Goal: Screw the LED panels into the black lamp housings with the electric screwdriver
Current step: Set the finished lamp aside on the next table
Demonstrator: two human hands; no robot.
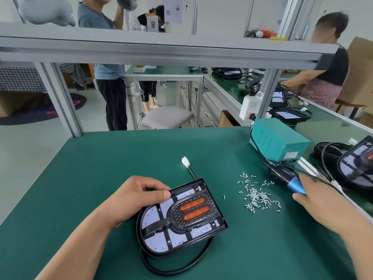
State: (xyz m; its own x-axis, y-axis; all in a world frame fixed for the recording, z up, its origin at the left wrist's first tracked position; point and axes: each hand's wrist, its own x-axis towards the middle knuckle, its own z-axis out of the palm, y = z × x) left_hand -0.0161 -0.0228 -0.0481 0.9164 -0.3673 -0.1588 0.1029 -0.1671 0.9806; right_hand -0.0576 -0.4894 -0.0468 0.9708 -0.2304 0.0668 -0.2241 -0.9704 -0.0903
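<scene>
Two bare forearms and two bare hands are what shows of the person. The left forearm (86, 239) runs from the bottom left edge of the frame to the left hand (141, 196) at lower centre, whose thumb bears a short, rounded nail. The right forearm (355, 235) comes in from the lower right corner and ends in the right hand (321, 197), slightly blurred, right of centre.
</scene>
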